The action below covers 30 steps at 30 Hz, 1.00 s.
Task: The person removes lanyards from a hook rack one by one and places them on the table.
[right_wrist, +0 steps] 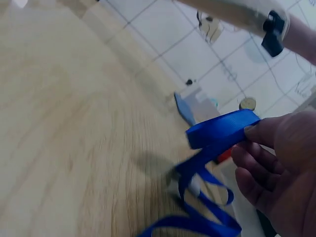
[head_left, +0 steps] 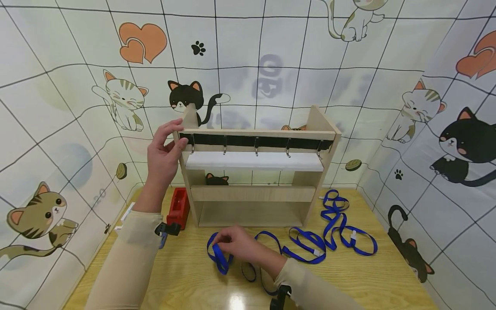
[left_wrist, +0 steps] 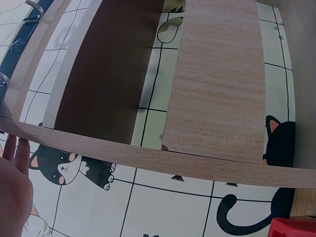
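A light wooden shelf rack (head_left: 253,193) stands on the table, with a black strip (head_left: 240,141) near its top that bears several metal hooks (head_left: 256,150). My left hand (head_left: 162,153) holds the rack's upper left corner, its thumb at the front and its fingers by the side panel; in the left wrist view only part of this hand (left_wrist: 15,192) shows. Low in front of the rack, my right hand (head_left: 242,246) pinches a blue lanyard (head_left: 221,260) between thumb and fingertips. In the right wrist view the lanyard (right_wrist: 224,128) hangs in loops below the fingers.
More blue lanyards (head_left: 310,256) with pale clips lie loosely to the right, some bunched near the rack's right foot. A red box-like holder (head_left: 179,209) stands against the rack's left side. Behind is a wall sheet (head_left: 240,43) printed with cats.
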Each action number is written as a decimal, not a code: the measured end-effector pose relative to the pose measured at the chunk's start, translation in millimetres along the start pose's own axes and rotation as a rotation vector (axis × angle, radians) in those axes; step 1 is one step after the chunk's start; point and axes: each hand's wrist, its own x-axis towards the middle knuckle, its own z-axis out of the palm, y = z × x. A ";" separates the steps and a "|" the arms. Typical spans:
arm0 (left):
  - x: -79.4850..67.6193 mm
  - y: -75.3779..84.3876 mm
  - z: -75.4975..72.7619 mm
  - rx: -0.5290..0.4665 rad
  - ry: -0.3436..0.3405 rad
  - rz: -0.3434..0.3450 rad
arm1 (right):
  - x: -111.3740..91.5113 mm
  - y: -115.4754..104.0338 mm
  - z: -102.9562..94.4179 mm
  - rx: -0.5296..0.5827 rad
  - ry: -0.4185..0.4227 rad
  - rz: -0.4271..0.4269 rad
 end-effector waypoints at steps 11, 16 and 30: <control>-0.4 -0.6 -0.5 0.002 -0.006 0.010 | 15.7 26.8 -7.2 -0.156 0.042 -0.007; -0.1 -0.5 -0.9 0.001 -0.006 0.010 | 21.6 33.2 -6.9 -0.239 0.073 -0.023; 0.6 0.4 0.2 -0.008 -0.007 0.016 | 18.4 38.2 -12.6 -0.353 0.132 -0.054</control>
